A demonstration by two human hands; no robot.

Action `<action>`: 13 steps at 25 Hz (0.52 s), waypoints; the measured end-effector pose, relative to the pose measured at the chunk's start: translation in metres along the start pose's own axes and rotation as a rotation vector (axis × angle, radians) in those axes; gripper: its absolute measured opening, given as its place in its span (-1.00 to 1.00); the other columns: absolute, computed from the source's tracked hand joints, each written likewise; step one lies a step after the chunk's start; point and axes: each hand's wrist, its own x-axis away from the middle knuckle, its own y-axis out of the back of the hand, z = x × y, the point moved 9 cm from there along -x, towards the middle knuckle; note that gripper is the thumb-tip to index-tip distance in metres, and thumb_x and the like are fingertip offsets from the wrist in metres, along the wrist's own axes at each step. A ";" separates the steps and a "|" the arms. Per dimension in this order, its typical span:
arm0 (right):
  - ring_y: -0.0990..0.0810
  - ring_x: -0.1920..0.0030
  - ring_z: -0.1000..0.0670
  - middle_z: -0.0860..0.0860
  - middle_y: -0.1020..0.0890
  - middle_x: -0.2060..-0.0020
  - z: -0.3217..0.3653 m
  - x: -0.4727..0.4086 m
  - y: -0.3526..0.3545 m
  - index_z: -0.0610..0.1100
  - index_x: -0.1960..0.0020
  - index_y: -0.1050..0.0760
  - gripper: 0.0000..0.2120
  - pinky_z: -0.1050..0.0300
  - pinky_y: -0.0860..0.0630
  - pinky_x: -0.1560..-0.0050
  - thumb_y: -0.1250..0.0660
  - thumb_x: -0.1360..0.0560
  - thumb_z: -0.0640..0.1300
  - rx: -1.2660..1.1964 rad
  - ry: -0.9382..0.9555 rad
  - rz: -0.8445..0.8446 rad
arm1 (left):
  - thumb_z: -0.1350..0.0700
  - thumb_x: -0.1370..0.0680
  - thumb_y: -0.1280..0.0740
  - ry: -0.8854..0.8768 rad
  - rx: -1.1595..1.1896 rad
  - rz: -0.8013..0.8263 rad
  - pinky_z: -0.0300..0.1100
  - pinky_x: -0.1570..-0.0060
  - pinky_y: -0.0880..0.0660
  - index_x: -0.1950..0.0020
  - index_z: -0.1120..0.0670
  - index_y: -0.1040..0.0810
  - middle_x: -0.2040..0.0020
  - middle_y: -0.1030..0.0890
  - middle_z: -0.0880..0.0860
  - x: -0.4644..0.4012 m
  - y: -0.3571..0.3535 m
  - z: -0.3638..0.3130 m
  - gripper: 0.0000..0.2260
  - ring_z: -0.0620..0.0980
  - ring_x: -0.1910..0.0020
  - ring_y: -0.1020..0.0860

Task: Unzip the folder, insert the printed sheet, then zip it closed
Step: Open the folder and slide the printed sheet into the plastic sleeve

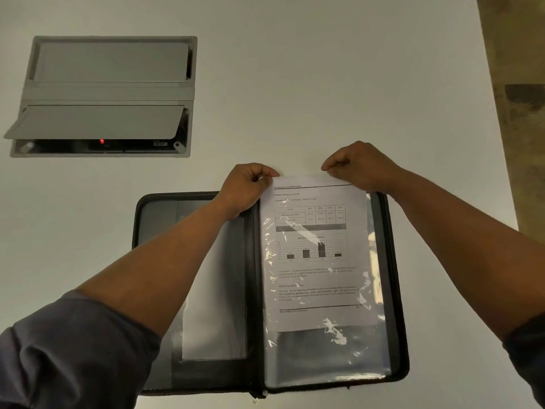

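Note:
A black zip folder (pixel 253 290) lies unzipped and spread flat on the white table. Its right half carries a clear plastic sleeve (pixel 330 358). The printed sheet (pixel 318 255), with a table, a bar chart and text, sits mostly inside that sleeve, its top edge sticking out past the folder's far edge. My left hand (pixel 247 187) pinches the sheet's top left corner. My right hand (pixel 356 166) pinches the top right corner. The zip pull (pixel 259 395) hangs at the near end of the spine.
A grey recessed cable box (pixel 103 95) with a raised flap and a red light is set into the table (pixel 324 84) at the far left. The table's right edge (pixel 498 143) borders patterned flooring.

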 end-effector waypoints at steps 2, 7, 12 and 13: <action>-0.56 0.08 0.27 0.18 -0.64 0.08 0.009 -0.005 -0.011 0.00 -0.06 -0.68 -0.84 0.53 -0.36 0.15 -0.40 -0.53 -0.18 0.030 0.032 0.059 | 0.25 -0.61 -0.33 -0.003 -0.025 0.015 -0.30 -0.08 -0.55 -0.07 0.07 -0.70 0.02 -0.71 -0.05 0.000 0.000 -0.001 -0.83 -0.16 0.05 -0.63; -0.56 0.17 0.21 0.23 -0.59 0.20 0.016 -0.006 -0.028 -0.01 0.00 -0.66 -0.82 0.39 -0.37 0.17 -0.38 -0.53 -0.26 0.076 0.049 0.126 | 0.19 -0.55 -0.45 -0.063 -0.108 0.054 -0.29 0.01 -0.47 -0.06 0.03 -0.66 -0.01 -0.66 -0.06 0.006 -0.003 -0.007 -0.87 -0.27 0.16 -0.53; -0.55 0.30 0.37 0.23 -0.59 0.28 0.018 -0.001 -0.031 0.04 0.04 -0.66 -0.80 0.52 -0.35 0.31 -0.40 -0.51 -0.26 0.068 0.035 0.186 | -0.10 -0.41 -0.56 -0.155 -0.484 0.199 -0.04 -0.23 -0.42 0.03 -0.01 -0.66 -0.10 -0.54 -0.03 0.017 -0.021 -0.015 -0.75 -0.04 -0.15 -0.49; -0.55 0.31 0.37 0.23 -0.59 0.30 0.020 0.000 -0.032 0.02 0.04 -0.66 -0.80 0.53 -0.35 0.32 -0.40 -0.51 -0.27 0.062 0.035 0.199 | -0.11 -0.40 -0.56 -0.137 -0.529 0.214 0.02 -0.26 -0.39 0.05 -0.03 -0.66 -0.13 -0.52 -0.05 0.017 -0.023 -0.015 -0.75 -0.02 -0.18 -0.46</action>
